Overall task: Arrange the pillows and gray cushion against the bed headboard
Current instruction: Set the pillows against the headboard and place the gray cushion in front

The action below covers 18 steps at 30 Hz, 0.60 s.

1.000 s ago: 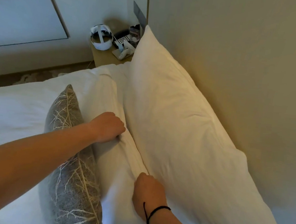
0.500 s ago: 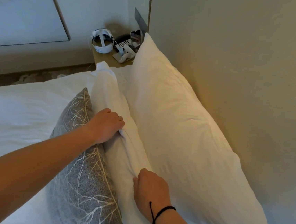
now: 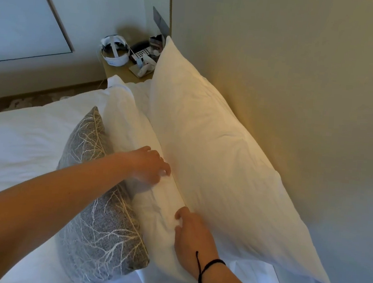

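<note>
A large white pillow (image 3: pixel 213 162) leans upright against the beige headboard (image 3: pixel 299 95). In front of it stands a second white pillow (image 3: pixel 128 117), almost upright and touching the first. A gray cushion (image 3: pixel 102 224) with a pale branch pattern leans on the front of that second pillow. My left hand (image 3: pixel 151 165) rests on the second pillow's top edge, fingers curled into the fabric. My right hand (image 3: pixel 192 235), with a black cord on the wrist, grips the same pillow lower down, near its close end.
White bedding (image 3: pixel 21 143) covers the mattress to the left. A wooden nightstand (image 3: pixel 119 72) at the far end holds a white headset (image 3: pixel 115 51), a phone and small items. A framed panel (image 3: pixel 22 11) hangs on the wall beyond.
The second pillow and the gray cushion have been tipped up from lying flat and pushed toward the headboard pillow. Both hands moved with them, toward the headboard.
</note>
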Tool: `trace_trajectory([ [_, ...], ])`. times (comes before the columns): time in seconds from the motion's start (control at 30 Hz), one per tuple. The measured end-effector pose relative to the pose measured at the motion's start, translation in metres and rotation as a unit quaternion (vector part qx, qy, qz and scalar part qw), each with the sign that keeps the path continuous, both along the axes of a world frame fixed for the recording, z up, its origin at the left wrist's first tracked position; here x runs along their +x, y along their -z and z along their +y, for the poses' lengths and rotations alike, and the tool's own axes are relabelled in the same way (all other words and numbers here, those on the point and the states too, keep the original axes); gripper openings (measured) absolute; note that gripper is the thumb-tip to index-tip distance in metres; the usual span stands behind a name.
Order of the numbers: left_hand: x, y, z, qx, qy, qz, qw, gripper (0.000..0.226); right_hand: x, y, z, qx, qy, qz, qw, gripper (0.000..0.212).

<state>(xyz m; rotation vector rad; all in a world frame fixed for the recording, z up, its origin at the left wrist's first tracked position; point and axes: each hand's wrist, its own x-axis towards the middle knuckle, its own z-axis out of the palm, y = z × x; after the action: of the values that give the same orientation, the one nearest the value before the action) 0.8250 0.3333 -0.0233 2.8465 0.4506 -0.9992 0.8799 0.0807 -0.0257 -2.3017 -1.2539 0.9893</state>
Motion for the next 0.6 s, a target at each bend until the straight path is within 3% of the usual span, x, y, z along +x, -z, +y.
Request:
trace_trajectory([
  [0.17,0.01,-0.016,-0.009,0.003,0.026,0.005,1.0,0.043,0.002,-0.003,-0.007,0.011,0.031,0.021,0.999,0.02],
  [0.27,0.019,-0.028,-0.008,-0.003,0.035,-0.072,0.997,0.027,0.01,-0.011,-0.011,0.092,0.058,0.052,0.993,0.023],
  [0.37,0.023,-0.037,-0.003,-0.055,-0.002,-0.13,0.99,0.027,0.027,-0.021,-0.017,0.136,0.055,0.08,0.986,0.031],
  [0.6,0.016,-0.041,-0.008,-0.113,-0.023,-0.188,0.975,0.019,0.053,-0.033,-0.033,0.057,0.016,0.097,0.994,0.034],
])
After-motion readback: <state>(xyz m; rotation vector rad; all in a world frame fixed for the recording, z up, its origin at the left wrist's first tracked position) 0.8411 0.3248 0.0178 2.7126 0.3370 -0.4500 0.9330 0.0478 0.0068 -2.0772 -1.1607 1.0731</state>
